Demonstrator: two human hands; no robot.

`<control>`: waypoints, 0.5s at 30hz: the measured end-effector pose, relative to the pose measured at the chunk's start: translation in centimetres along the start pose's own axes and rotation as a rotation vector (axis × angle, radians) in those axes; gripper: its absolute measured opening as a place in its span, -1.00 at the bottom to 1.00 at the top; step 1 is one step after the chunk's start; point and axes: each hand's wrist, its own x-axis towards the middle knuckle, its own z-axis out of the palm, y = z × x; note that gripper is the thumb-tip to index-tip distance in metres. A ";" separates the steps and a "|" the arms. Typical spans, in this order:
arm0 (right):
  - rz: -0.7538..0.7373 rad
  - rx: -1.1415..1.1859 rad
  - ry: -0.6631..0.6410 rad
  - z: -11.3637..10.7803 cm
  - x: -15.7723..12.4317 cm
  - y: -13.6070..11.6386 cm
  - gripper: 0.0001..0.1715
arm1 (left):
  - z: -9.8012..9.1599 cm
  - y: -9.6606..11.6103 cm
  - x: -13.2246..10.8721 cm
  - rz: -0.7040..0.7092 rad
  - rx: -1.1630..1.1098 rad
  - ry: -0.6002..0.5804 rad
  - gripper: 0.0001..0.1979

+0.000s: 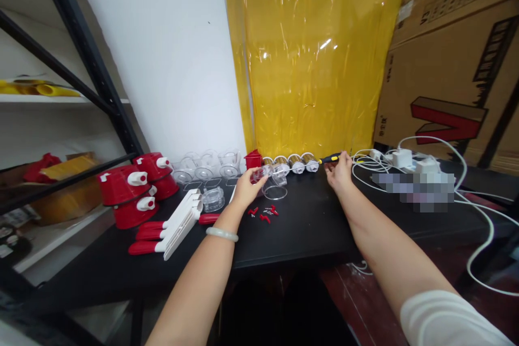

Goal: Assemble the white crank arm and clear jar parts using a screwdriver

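Observation:
My left hand (245, 190) is closed around a clear plastic part (259, 174) above the black table. Opposite it, my right hand (339, 172) grips a screwdriver (329, 159) with a black and yellow handle. Its thin shaft points left toward the clear part; whether the tip touches it, I cannot tell. Just beneath the shaft is a clear funnel-like piece with a round rim (275, 193). Small red parts (265, 218) and silver screws (268, 211) lie scattered on the tabletop in front. A red plastic piece (253, 159) stands behind my left hand.
Red containers with white spouts (133, 194), white pieces with red handles (178, 224) and clear cups (205, 165) occupy the left. Several metallic cylinders (295, 164) line the back. White cables and chargers (402, 158) lie right, near a large cardboard box (446, 65).

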 end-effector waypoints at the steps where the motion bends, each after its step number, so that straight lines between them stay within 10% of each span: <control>1: 0.019 0.011 -0.012 0.0 -0.1 -0.1 -0.78 | 0.0 0.0 0.0 0.000 0.000 0.000 -0.64; 15: 0.068 0.036 -0.064 0.0 -0.5 -0.5 -0.74 | 0.0 0.0 0.0 0.000 0.005 -0.002 -0.62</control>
